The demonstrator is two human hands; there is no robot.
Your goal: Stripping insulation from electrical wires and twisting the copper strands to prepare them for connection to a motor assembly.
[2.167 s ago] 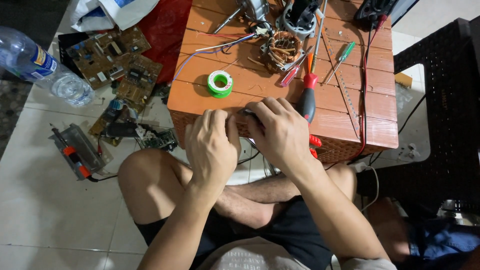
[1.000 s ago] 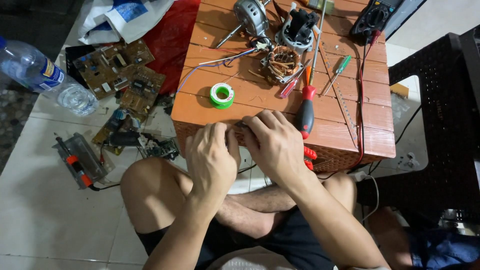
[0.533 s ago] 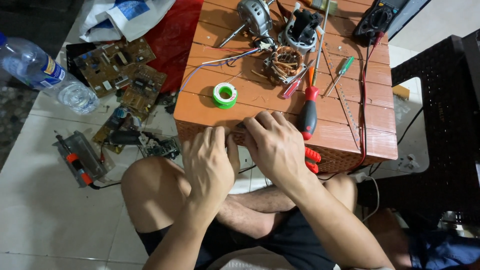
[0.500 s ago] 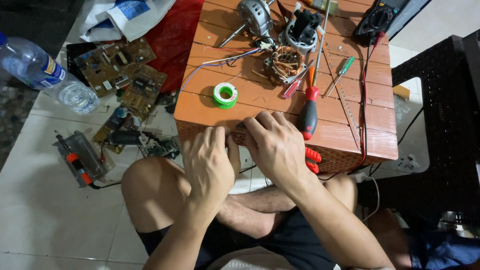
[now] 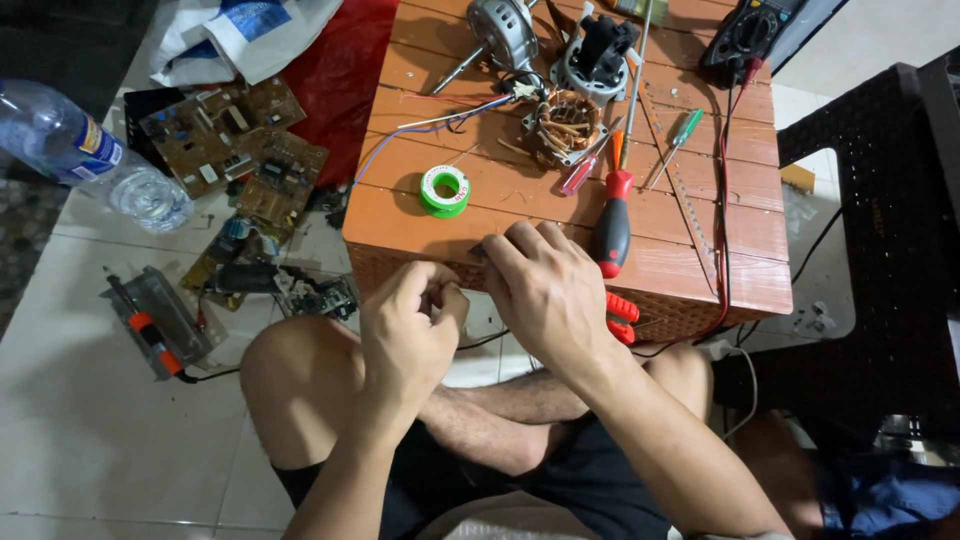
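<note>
My left hand [image 5: 410, 320] hovers just off the near edge of the brown slatted table [image 5: 700, 260], fingers curled with thumb and forefinger pinched together; nothing shows between them. My right hand [image 5: 548, 290] rests on the table's near edge, its bent fingertips pressing down by a tiny dark piece, and its palm side is hidden. A green roll [image 5: 445, 190] lies just beyond both hands. A red-and-black screwdriver [image 5: 613, 225] lies right of my right hand. Red plier handles [image 5: 622, 310] stick out beneath that hand.
Further back on the table are a copper-wound stator [image 5: 563, 125], a motor [image 5: 500, 25], a green screwdriver [image 5: 680, 132] and a multimeter [image 5: 750, 35] with a red lead. Circuit boards [image 5: 230, 140], a water bottle [image 5: 90, 160] and a small tool [image 5: 155, 325] lie on the tiled floor at left. A black chair [image 5: 880, 250] stands at right.
My left hand has drawn back off the table edge toward my body and curled its fingers. My right hand stays at the edge.
</note>
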